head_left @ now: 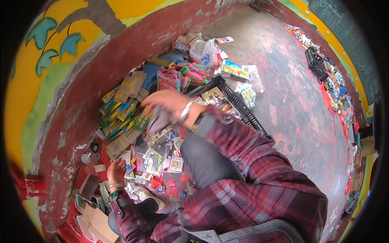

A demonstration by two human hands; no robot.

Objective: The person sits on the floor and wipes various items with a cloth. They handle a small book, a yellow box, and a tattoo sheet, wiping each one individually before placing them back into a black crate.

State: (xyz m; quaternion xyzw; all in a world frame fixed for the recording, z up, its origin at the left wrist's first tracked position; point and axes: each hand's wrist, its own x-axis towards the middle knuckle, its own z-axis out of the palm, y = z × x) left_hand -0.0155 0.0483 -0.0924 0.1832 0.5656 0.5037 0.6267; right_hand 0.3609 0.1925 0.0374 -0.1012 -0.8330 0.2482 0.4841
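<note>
Head view looks down at a person sitting low, with lots of things on the floor (283,89). The right hand (172,107) reaches out over the heap, and it looks blurry. Its fingers point toward the pile of yellow and green boxes (123,113), which lies by the red part of the wall (133,40). A gray thing (159,120) shows just under this hand, but it is too blurry to name. I cannot tell if the fingers are holding it or how wide they are.

The left hand (116,171) is lower down, near the small bright packs (153,160). Its fingers look bent, but I cannot tell if they hold anything.

Past the right hand is a heap of pink and green things (178,77). A black crate (240,102) with flat things inside sits to the right of it. A see-through plastic bag (204,52) and a blue and yellow box (235,69) lie farther off. An open brown box (99,224) is near the left arm.
</note>
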